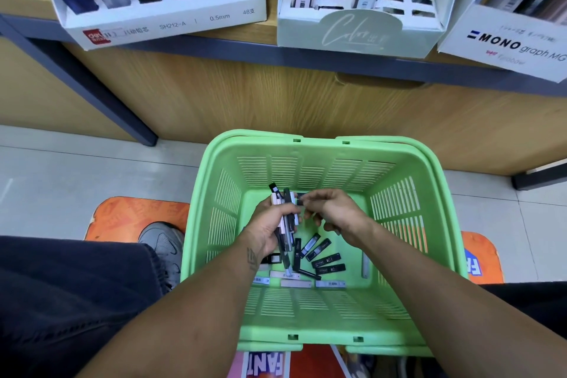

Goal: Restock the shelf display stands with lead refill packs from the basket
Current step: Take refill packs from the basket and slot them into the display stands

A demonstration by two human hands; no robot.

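I judge the slim, flat plastic lead refill packs [322,258] to be light, stiff and slick-sided, so a fanned bundle could slide apart if I squeeze loosely. The best hold looks to be across the flat faces near the middle of their length, not at the tips.

My left hand [270,224] has its fingers curled round a bundle of dark and pale packs [287,215], which stand roughly upright in the palm and poke out above and below the fist. My right hand [334,212] is just beside it, thumb and forefinger pinching one small dark pack [299,201] at its end, close against the top of the bundle; whether the two touch I cannot tell. Both forearms reach down and forward into the light green slotted plastic basket [399,193], wrists bent inward toward each other.

More loose packs lie scattered on the basket floor, below and right of my hands. The basket sits on the tiled floor in front of the wooden shelf, where three white cardboard display stands [171,24] wait above, each already partly filled, with some slots open.
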